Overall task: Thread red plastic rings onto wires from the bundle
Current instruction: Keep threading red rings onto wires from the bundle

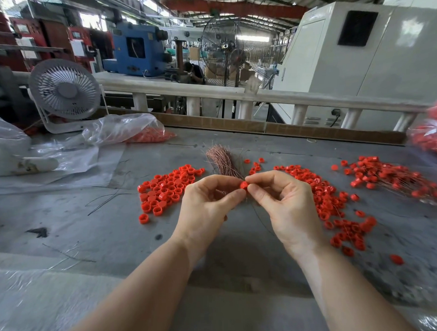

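One red plastic ring [243,185] sits between the fingertips of both hands above the grey table [115,230]. My left hand [206,205] pinches it from the left and my right hand [280,200] pinches it from the right. A thin wire [260,217] curves down below my right hand. The bundle of copper-coloured wires [222,161] lies just behind my hands. A pile of loose red rings [167,188] lies left of the bundle. Rings threaded on wires [335,203] spread out to the right, with a further heap [391,175] beyond.
A white desk fan [65,92] stands at the back left beside a clear bag of red rings [147,135]. Another bag of rings [432,135] is at the right edge. Stray wires [107,197] lie on the left. A white railing [234,93] runs behind the table.
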The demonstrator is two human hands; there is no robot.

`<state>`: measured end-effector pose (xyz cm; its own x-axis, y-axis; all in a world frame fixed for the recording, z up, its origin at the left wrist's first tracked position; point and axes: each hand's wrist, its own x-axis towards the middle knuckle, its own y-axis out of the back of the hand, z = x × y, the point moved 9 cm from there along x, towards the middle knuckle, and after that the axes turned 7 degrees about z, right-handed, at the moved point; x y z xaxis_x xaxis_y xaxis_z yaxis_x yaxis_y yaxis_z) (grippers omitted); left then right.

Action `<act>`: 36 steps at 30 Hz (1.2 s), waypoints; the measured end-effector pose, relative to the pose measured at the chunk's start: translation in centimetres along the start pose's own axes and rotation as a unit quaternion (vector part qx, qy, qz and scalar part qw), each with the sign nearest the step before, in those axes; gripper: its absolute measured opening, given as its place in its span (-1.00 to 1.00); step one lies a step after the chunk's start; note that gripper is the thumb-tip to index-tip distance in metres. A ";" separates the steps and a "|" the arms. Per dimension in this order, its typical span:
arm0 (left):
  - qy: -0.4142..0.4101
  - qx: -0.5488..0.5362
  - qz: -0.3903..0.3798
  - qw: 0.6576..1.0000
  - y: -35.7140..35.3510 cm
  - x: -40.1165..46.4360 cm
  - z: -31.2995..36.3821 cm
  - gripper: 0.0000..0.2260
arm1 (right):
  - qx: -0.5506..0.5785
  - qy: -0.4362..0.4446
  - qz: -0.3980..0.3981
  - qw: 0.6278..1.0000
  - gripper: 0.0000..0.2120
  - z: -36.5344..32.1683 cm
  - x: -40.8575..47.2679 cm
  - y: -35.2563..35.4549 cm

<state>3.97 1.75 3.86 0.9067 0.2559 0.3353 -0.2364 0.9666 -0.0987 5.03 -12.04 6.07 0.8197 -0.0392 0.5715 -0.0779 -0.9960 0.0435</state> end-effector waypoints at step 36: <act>0.023 -0.051 -0.021 0.998 -0.6 -0.2 -0.4 -0.87 | 0.003 -0.057 -0.033 0.998 -0.87 1.0 -0.4 -0.4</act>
<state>4.06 1.11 3.47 0.9306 0.2126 0.2979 -0.1635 0.9697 -0.1814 5.25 -11.67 5.00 0.8823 0.0172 0.4704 -0.0196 -0.9971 0.0733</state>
